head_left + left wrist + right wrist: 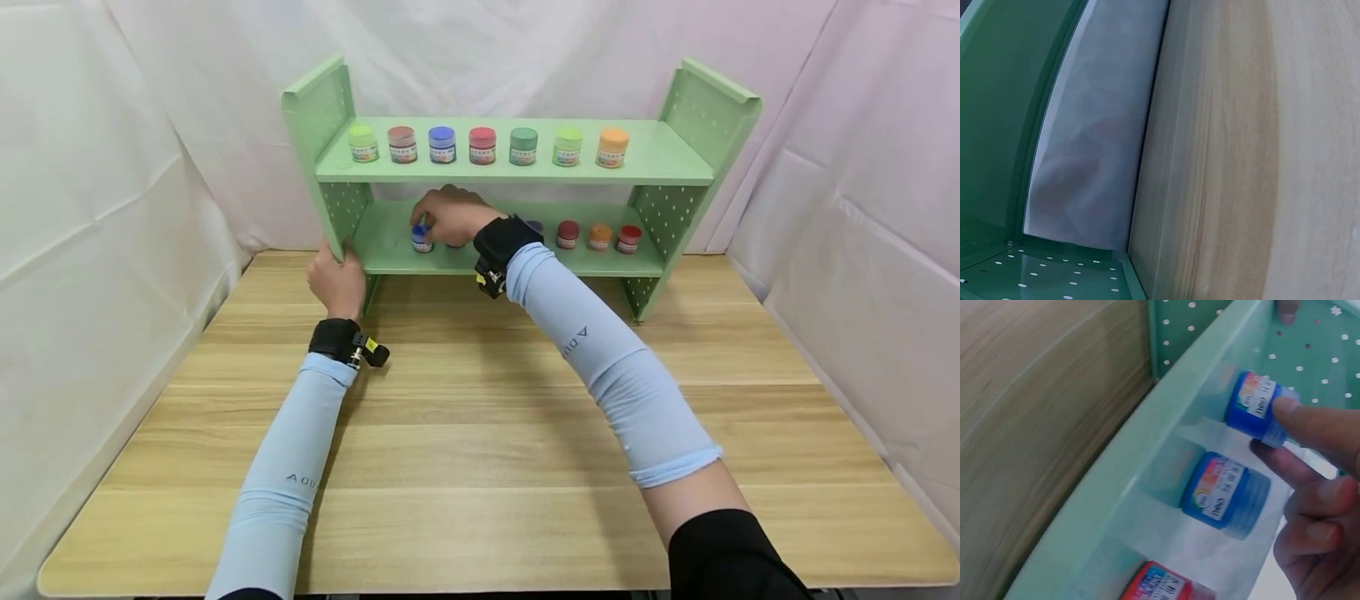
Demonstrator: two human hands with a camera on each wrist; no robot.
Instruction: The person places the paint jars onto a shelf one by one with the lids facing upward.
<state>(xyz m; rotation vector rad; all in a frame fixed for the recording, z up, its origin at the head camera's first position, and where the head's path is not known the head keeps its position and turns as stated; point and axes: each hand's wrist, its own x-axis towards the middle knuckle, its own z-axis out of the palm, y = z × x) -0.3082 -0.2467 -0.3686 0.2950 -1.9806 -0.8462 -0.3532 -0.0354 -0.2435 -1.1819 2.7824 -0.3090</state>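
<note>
My right hand (453, 215) reaches to the left part of the lower shelf of a green rack (517, 172). Its thumb and a finger pinch the lid of a small blue paint jar (1252, 403), which stands upright on that shelf. Beside it are a second blue paint jar (1219, 494) and a red paint jar (1159, 584). My left hand (337, 282) grips the front edge of the rack's left side panel (318, 125); one fingertip (1286, 309) shows on the panel's inner face. The left wrist view shows no hand.
Several paint jars with coloured lids, among them a pink-lidded jar (482, 146), line the upper shelf. Dark red and orange jars (599, 237) stand at the lower shelf's right. The rack stands at the back of a wooden table (480, 433), with white cloth (862, 167) around it.
</note>
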